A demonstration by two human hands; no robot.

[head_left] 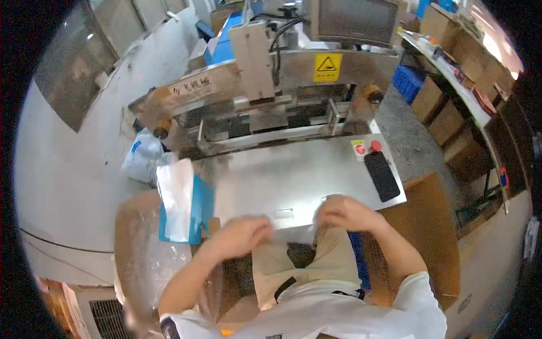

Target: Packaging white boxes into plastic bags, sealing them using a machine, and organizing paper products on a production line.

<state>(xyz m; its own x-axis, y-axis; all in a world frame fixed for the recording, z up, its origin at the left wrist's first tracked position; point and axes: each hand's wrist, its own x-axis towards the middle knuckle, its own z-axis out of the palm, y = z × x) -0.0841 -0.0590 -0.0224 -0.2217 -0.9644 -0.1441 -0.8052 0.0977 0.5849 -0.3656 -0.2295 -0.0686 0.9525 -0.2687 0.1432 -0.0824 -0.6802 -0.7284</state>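
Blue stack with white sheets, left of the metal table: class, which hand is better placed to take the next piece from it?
Left, probably. The left hand sits nearer the blue stack; the right hand is farther across the table.

You get even indoor light, glare upper right, sheen on the metal table point(305, 175); blurred hands, fisheye-bent edges.

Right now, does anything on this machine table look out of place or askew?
Nothing looks spilled or damaged. A black phone lies slightly askew near the metal table's right edge. Both hands, left hand and right hand, hold a clear bag.
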